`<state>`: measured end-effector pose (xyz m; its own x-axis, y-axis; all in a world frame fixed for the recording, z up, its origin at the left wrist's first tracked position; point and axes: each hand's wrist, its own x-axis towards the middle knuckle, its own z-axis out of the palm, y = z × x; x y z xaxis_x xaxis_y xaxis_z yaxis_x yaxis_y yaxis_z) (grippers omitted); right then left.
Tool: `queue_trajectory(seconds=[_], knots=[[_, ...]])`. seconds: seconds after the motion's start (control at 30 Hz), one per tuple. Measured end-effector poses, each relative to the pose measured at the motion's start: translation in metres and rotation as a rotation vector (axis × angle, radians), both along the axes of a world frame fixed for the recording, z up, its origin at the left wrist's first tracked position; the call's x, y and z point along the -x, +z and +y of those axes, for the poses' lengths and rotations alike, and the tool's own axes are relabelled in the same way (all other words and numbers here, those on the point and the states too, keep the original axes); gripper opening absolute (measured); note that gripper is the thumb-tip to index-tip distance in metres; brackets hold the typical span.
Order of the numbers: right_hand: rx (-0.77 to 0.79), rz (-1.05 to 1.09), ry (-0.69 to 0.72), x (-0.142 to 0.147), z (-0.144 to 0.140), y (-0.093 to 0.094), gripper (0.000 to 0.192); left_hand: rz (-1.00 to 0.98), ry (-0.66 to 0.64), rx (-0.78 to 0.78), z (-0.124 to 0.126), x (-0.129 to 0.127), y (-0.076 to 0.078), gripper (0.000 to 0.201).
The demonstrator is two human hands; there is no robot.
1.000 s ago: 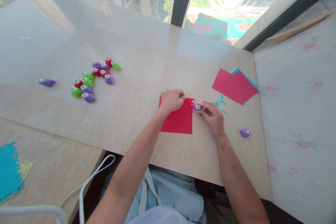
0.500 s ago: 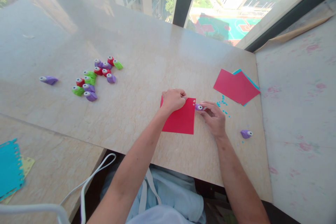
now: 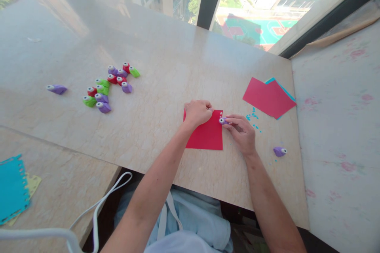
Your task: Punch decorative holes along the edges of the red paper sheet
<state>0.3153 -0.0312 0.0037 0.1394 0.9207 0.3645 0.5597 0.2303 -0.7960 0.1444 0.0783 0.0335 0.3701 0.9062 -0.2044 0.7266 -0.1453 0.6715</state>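
A square sheet of red paper (image 3: 205,134) lies on the table in front of me. My left hand (image 3: 199,111) is closed at its upper edge, fingers curled on the paper and partly hidden. In my right hand (image 3: 242,130), a small purple paper punch (image 3: 223,121) is pinched between thumb and fingers. The punch's head overlaps the sheet's right edge near the upper corner. Just above it, small flower-shaped holes (image 3: 221,113) show pale in the red.
Several purple, green and red punches (image 3: 102,90) cluster at left, with a lone purple punch (image 3: 57,89) farther out. Red and blue sheets (image 3: 268,97), blue paper bits (image 3: 253,115) and another purple punch (image 3: 279,151) are at right. Punched blue paper (image 3: 13,189) and a white cable (image 3: 97,205) are lower left.
The purple punch has moved left, from beside the red paper's right edge to over that edge. My left hand keeps its place on the sheet.
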Motion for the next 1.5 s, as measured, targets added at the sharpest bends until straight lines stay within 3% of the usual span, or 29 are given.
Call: queue_trajectory(seconds=[0.73, 1.5], knots=[[0.074, -0.199, -0.017, -0.004, 0.001, -0.001, 0.026, 0.003, 0.050, -0.100, -0.010, -0.005, -0.006, 0.020], [0.082, -0.217, 0.008, -0.009, -0.008, 0.001, 0.023, -0.054, 0.053, -0.133, -0.016, -0.001, -0.009, 0.018]])
